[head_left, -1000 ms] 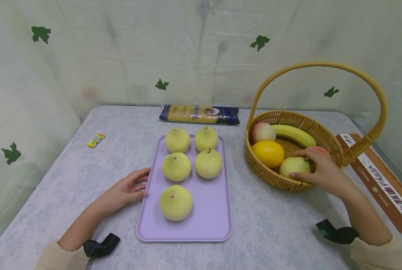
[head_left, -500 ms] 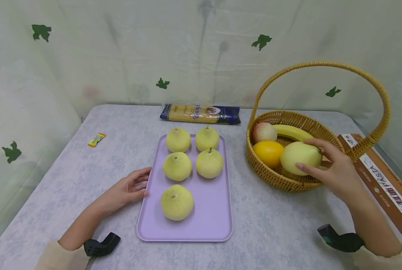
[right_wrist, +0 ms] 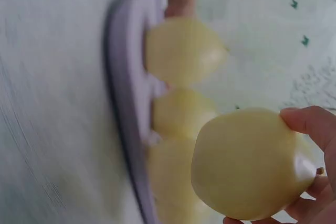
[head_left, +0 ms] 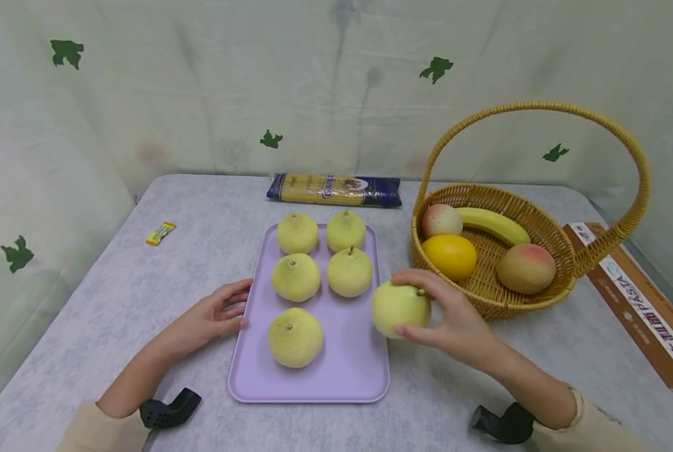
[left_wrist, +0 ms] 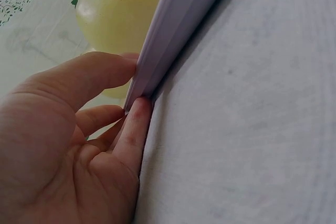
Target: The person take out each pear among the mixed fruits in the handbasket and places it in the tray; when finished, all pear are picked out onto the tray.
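Note:
My right hand [head_left: 455, 317] grips a pale yellow-green pear [head_left: 395, 311] in the head view, at the right edge of the lilac tray [head_left: 348, 376]. Thumb and fingers clasp this pear [right_wrist: 247, 166] from its stem side in the right wrist view, and it looks lifted off the table. Several similar pears [head_left: 295, 338] sit on the tray, two at the back, two in the middle and one nearer the front. Against the tray's left rim rests my left hand [head_left: 218, 314], fingertips and thumb touching the rim [left_wrist: 157, 40] from outside.
A wicker basket [head_left: 483, 304] with a tall handle stands at right, holding a banana [head_left: 495, 225], an orange-yellow fruit [head_left: 451, 256] and two peaches [head_left: 526, 269]. Beside it lies a brown pasta box [head_left: 633, 301]. A spaghetti packet [head_left: 333, 190] lies behind the tray, a small yellow wrapper [head_left: 161, 233] at left.
My right hand has lifted the pear out of the basket and carried it left to the tray's right edge. A peach in the basket is now uncovered. My left hand stays put.

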Available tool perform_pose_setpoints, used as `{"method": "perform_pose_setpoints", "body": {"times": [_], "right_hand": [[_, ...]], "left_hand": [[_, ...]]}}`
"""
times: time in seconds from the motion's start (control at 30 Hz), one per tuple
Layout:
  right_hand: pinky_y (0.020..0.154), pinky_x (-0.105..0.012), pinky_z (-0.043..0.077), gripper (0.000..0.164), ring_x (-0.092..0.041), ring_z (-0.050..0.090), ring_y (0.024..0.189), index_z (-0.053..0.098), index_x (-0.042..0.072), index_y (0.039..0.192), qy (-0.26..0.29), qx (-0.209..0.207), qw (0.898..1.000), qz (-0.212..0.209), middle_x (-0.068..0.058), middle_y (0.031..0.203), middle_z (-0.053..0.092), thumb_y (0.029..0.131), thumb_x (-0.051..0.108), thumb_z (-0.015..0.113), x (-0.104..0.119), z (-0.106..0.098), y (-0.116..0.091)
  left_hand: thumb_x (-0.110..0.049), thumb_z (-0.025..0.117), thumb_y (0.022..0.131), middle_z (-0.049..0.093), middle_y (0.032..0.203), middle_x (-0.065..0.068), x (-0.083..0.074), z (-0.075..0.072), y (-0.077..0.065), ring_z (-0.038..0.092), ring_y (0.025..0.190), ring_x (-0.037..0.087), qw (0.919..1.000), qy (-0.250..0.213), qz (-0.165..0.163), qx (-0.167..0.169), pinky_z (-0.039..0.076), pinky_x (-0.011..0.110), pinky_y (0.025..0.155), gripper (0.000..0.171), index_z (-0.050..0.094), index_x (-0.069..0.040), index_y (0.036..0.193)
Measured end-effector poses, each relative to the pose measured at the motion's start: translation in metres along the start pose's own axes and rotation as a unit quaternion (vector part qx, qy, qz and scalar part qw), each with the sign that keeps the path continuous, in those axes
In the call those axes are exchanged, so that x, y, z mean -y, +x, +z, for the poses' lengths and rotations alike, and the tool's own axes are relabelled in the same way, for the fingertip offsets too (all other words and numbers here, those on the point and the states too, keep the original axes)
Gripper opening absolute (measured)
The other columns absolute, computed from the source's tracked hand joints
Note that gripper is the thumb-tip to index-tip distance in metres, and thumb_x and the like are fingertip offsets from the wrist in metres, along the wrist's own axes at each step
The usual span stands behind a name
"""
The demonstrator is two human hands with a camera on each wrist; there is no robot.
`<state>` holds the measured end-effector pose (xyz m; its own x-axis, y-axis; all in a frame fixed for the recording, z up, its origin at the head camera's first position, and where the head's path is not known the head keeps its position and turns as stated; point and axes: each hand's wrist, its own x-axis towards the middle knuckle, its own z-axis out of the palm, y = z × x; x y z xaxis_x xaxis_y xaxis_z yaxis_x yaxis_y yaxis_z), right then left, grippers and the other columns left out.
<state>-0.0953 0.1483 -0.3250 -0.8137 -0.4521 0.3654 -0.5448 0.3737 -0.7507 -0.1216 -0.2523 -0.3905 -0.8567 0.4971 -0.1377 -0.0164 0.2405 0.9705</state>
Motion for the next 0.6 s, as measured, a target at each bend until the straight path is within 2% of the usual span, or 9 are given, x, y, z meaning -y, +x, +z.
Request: {"method": "perform_pose_setpoints", "body": {"times": [0.1,0.3,0.47,0.6], "right_hand": [[0.078,-0.027,0.044,0.053,-0.014,0.047,0.107,0.054,0.018,0.119,0.015,0.033,0.999,0.009,0.006,0.122,0.050,0.071,0.018,0.077,-0.005,0.020,0.003],[0.090,-0.032,0.041,0.054,-0.014,0.044,0.110,0.054,0.013,0.119,0.050,0.076,0.995,0.028,0.002,0.122,0.050,0.070,0.019,0.078,-0.009,0.047,0.009],[0.098,-0.036,0.033,0.057,-0.012,0.041,0.114,0.053,0.014,0.120,0.049,0.102,0.992,0.047,0.000,0.124,0.049,0.070,0.023,0.078,-0.005,0.059,0.011],[0.099,-0.038,0.030,0.060,-0.011,0.037,0.116,0.052,0.017,0.121,0.032,0.114,0.991,0.062,0.001,0.126,0.047,0.069,0.029,0.078,-0.002,0.061,0.012]], "left_hand": [[-0.011,0.061,0.086,0.016,0.143,0.020,0.000,0.001,0.001,0.026,0.127,0.036,1.0000,-0.002,0.000,0.002,0.037,0.019,0.092,0.073,0.015,-0.003,0.143],[-0.010,0.061,0.086,0.015,0.144,0.020,0.000,0.002,0.001,0.025,0.127,0.036,1.0000,-0.008,0.002,0.004,0.038,0.019,0.092,0.074,0.014,-0.002,0.142],[-0.010,0.061,0.086,0.016,0.144,0.020,0.000,0.002,0.001,0.025,0.127,0.035,1.0000,-0.004,0.003,0.002,0.038,0.019,0.092,0.074,0.015,-0.002,0.142],[-0.010,0.061,0.086,0.015,0.144,0.019,0.000,0.001,0.001,0.025,0.127,0.036,1.0000,-0.003,0.001,0.000,0.038,0.019,0.091,0.073,0.015,-0.002,0.142]]}}
